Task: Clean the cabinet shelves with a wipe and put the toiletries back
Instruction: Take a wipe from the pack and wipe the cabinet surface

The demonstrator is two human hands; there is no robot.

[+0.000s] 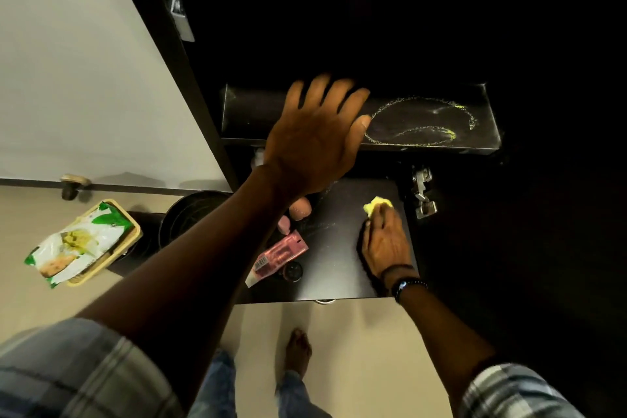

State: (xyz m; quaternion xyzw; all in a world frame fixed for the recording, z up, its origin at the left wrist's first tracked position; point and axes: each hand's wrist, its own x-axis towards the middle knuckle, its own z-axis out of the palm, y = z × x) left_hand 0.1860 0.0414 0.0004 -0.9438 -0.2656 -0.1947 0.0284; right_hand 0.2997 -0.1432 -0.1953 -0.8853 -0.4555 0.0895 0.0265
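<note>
Mid-clean: your right hand (385, 244) grips a yellow wipe (376, 205) on the lower shelf (339, 265), left hand (315, 146) spread open & empty; upper shelf (258, 112) streaked, pink tube (278, 256) etc. not yet sorted.

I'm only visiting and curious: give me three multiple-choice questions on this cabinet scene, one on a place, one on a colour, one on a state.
1. Where does the pink tube lie? A) on the lower shelf B) in a basket C) on the floor
2. What colour is the wipe in the right hand? A) blue B) yellow C) white
3. How is the left hand? A) gripping a bottle B) clenched C) open, fingers spread

Answers: 1 A, it rests on the dark shelf; 2 B, yellow shows past the fingers; 3 C, straight fingers over the upper shelf hold nothing.
</note>
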